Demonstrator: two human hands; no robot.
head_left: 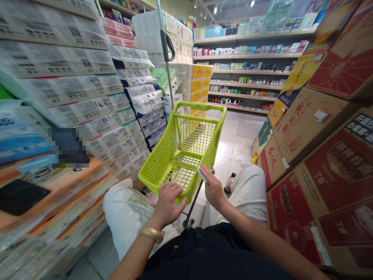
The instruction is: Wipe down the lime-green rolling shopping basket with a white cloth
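The left hand (171,200) lay over the near rim of the lime-green cart basket (160,159), its fingers close together and slightly bent, its thumb spread away from them; it was partly open and rested on the rim rather than gripping it. The right hand (214,188) was partly closed on a small white cloth (203,174), which it held under its fingers at the basket's right-hand rim. How tightly those fingers pressed could not be told.

A gold-toned bracelet (151,234) circled the left wrist. The basket stood between the person's 2 knees, in white trousers (247,190), with its handle (201,105) at the far end and 1 caster (188,223) visible below the near end. A metal pole (169,77) with a black grip (168,46) rose beside the far left corner.

To the left stood tall stacks of wrapped packs (78,89), and nearer, a dark, flat slab (21,197) lay on orange packs (84,186). To the right, red and brown cartons (303,124) were piled up. Beyond the cart, pale floor tiles (233,132) led to shelves (247,72) lined with small boxes and bottles.
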